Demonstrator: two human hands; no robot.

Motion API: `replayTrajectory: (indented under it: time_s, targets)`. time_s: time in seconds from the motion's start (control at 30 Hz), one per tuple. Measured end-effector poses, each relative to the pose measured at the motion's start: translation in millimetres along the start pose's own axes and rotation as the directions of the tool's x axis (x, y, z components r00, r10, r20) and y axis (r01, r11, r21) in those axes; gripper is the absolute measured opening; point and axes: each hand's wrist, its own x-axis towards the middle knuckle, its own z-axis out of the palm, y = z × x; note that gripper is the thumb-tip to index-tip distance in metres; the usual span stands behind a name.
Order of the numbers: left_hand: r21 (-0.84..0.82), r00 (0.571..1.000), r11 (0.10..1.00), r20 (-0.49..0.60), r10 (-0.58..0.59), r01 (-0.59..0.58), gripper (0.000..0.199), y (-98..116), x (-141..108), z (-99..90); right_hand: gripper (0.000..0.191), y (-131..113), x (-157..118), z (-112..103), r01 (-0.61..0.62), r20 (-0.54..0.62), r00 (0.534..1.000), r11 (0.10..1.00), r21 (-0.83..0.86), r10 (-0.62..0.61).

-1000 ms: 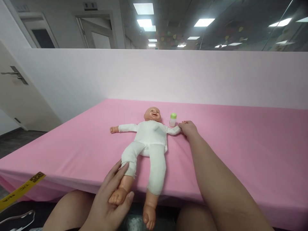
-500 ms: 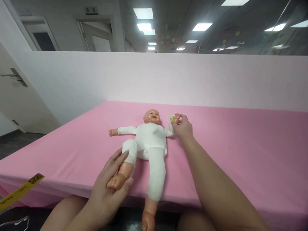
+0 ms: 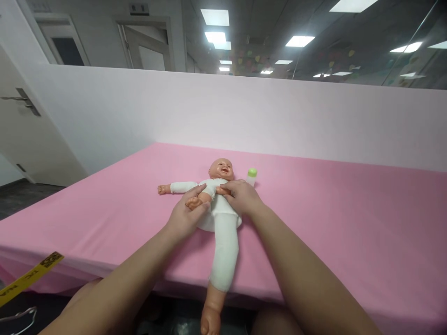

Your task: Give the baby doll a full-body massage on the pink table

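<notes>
A baby doll (image 3: 223, 200) with a white cloth body lies on its back on a pink-covered table (image 3: 328, 223), head toward the wall. My left hand (image 3: 188, 211) is wrapped round the doll's bent leg near the foot (image 3: 193, 202), which is raised over its belly. With closed fingers my right hand (image 3: 240, 195) grips the doll's arm, folded across the chest so that its hand lies close to the raised leg. The other arm (image 3: 183, 187) stretches out sideways, and the other leg (image 3: 223, 251) hangs past the table's front edge.
A small bottle with a green cap (image 3: 252, 174) stands beside the doll's head, behind my right hand. A white wall (image 3: 244, 116) runs along the back. At the lower left is a yellow strip (image 3: 31, 279), and a door (image 3: 31, 130) is at the far left.
My left hand has pushed the doll's leg up to its belly. My right hand has brought the doll's arm inward over the chest, uncovering the bottle. The view has shifted slightly.
</notes>
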Motion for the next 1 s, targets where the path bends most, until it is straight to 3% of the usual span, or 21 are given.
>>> replayTrajectory:
  time_s: [0.1,0.23,0.37,0.43,0.53,0.6,0.7,0.83,1.0]
  targets:
    - [-0.026,1.000,1.000,0.015,-0.017,0.018,0.071,-1.4,4.3,2.2,0.018,0.1,-0.4,0.2,0.016,0.011,1.000,1.000,0.010,-0.016]
    - [0.067,0.999,0.996,0.010,0.051,-0.051,0.070,2.0,-8.0,-1.9,0.014,4.6,0.3,6.0,-0.058,-0.028,0.998,0.995,0.087,0.061]
    - [0.212,0.986,0.964,-0.005,0.165,-0.161,0.068,8.5,-38.9,-10.6,0.035,21.7,1.1,11.6,-0.147,-0.113,0.978,0.961,0.234,0.177]
    - [0.244,0.982,0.953,-0.014,0.190,-0.181,0.067,10.9,-58.7,-17.0,0.042,37.4,0.9,11.0,-0.226,-0.247,0.917,0.917,0.329,0.314]
    - [0.294,0.980,0.939,-0.032,0.195,-0.177,0.067,10.6,-89.2,-28.9,0.046,67.7,-0.7,5.1,-0.352,-0.399,0.748,0.827,0.438,0.530]
    - [0.336,0.979,0.926,-0.045,0.201,-0.174,0.066,7.6,-108.5,-36.4,0.049,88.0,-2.6,0.1,-0.438,-0.394,0.661,0.755,0.487,0.638]
    - [0.385,0.976,0.906,-0.050,0.210,-0.175,0.066,0.5,-134.5,-43.2,0.050,110.3,-6.8,-5.0,-0.585,-0.314,0.568,0.642,0.495,0.761]
    - [0.433,0.968,0.883,-0.075,0.238,-0.183,0.067,-8.2,-160.7,-42.3,0.046,122.4,-14.2,-7.1,-0.763,-0.180,0.508,0.537,0.360,0.842]
    - [0.472,0.957,0.858,-0.088,0.276,-0.205,0.064,-11.3,-169.6,-35.8,0.045,126.6,-19.4,-7.6,-0.817,-0.102,0.490,0.496,0.295,0.866]
